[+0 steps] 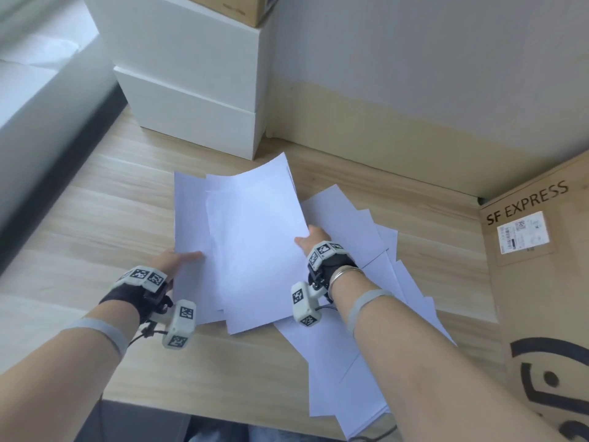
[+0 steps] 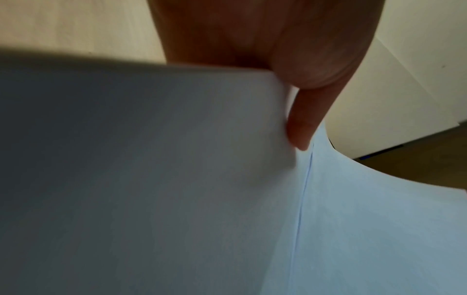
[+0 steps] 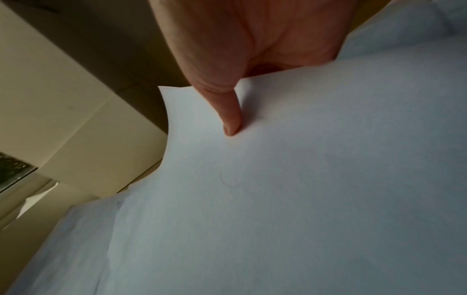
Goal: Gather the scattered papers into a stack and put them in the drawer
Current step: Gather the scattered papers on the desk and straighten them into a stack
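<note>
A loose bundle of white papers [image 1: 251,247] is held above the wooden desk [image 1: 95,218], bowed upward in the middle. My left hand [image 1: 178,260] grips its left edge, thumb on top; the left wrist view shows that thumb [image 2: 300,127] pressing on the papers [image 2: 177,179]. My right hand [image 1: 310,239] pinches the right edge, and its thumb [image 3: 231,119] lies on the sheet [image 3: 303,179] in the right wrist view. More papers [image 1: 360,237] lie fanned out on the desk under my right arm. The white drawer unit [image 1: 197,100] stands at the back, its drawers closed.
A large SF EXPRESS cardboard box [image 1: 541,282] stands at the right edge of the desk. Another cardboard box [image 1: 242,8] sits on top of the drawer unit. A grey wall [image 1: 414,59] runs behind the desk.
</note>
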A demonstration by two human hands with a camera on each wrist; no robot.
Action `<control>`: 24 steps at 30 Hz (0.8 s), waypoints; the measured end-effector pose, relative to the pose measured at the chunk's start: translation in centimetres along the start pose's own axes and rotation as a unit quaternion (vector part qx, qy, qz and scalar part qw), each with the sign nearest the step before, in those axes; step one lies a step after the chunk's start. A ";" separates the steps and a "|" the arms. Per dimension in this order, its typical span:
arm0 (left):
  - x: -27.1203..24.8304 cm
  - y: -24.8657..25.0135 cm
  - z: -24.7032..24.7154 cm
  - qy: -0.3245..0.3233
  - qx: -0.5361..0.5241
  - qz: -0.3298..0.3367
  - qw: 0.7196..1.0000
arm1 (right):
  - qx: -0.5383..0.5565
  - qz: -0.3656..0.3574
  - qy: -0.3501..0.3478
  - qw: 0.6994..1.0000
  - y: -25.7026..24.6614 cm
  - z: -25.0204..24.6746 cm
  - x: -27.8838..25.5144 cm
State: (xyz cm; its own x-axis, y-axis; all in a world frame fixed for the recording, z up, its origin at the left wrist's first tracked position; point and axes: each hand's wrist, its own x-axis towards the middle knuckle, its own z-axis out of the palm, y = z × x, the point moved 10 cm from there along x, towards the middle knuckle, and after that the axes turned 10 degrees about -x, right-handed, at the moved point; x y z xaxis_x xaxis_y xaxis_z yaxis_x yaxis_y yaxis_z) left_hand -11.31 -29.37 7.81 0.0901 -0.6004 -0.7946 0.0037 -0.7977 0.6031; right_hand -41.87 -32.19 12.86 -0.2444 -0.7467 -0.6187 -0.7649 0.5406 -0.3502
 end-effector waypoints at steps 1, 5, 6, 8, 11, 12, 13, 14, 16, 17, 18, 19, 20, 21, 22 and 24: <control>0.1 -0.1 -0.2 0.007 -0.001 0.000 1.000 | -0.006 -0.006 -0.004 1.000 -0.5 0.5 0.0; 2.5 -1.3 -1.0 0.004 0.021 0.005 1.000 | -0.033 -0.023 -0.036 0.999 -2.1 3.0 0.1; 4.3 -2.2 -1.5 0.005 0.028 0.009 1.000 | -0.040 -0.027 -0.043 0.998 -2.4 3.5 0.1; 6.7 -3.2 -2.0 0.003 0.028 0.022 0.999 | -0.061 -0.036 -0.057 0.996 -3.1 4.5 0.2; 2.0 -0.9 -0.7 0.005 0.027 0.028 0.999 | -0.091 -0.048 -0.066 0.993 -3.6 5.2 0.2; 1.4 -0.6 -0.5 0.007 0.026 0.030 0.999 | -0.095 -0.052 -0.064 0.992 -3.7 5.0 0.4; 1.3 -0.5 -0.6 0.010 0.024 0.031 0.999 | -0.096 -0.055 -0.057 0.992 -3.5 4.5 0.6; 1.1 -0.3 -0.8 0.017 0.026 0.033 0.999 | -0.091 -0.056 -0.046 0.993 -3.2 3.8 0.8; 0.9 0.4 -1.0 0.023 0.020 0.043 0.999 | -0.072 -0.046 -0.015 0.996 -2.3 1.7 1.4; 0.7 0.8 -1.1 0.024 0.018 0.049 0.998 | -0.069 -0.041 -0.001 0.997 -1.8 0.6 1.8; 0.5 1.2 -0.9 0.021 0.013 0.051 0.998 | -0.070 -0.039 0.012 0.997 -1.3 -0.4 2.3; 0.6 1.4 -1.0 0.017 0.008 0.051 0.999 | -0.069 -0.035 0.020 0.997 -0.8 -1.3 2.7; 0.8 1.6 -1.0 0.013 -0.001 0.051 0.999 | -0.070 -0.033 0.025 0.997 -0.3 -2.1 3.2; 1.0 1.7 -1.2 0.014 -0.005 0.050 0.999 | -0.080 -0.034 0.029 0.996 -0.1 -2.8 3.7; 1.2 1.8 -1.3 0.012 -0.010 0.049 0.999 | -0.095 -0.039 0.031 0.994 0.1 -3.4 4.2; 2.0 1.7 -1.5 0.006 -0.020 0.044 0.999 | -0.126 -0.051 0.024 0.990 0.0 -4.0 5.0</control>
State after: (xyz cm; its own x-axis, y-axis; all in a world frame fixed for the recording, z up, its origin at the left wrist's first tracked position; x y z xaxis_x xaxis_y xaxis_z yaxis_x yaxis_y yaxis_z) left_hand -9.68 -31.82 7.33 0.1045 -0.6664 -0.7382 0.0341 -0.7395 0.6723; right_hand -45.49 -37.46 12.52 -0.1823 -0.8127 -0.5535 -0.9102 0.3524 -0.2177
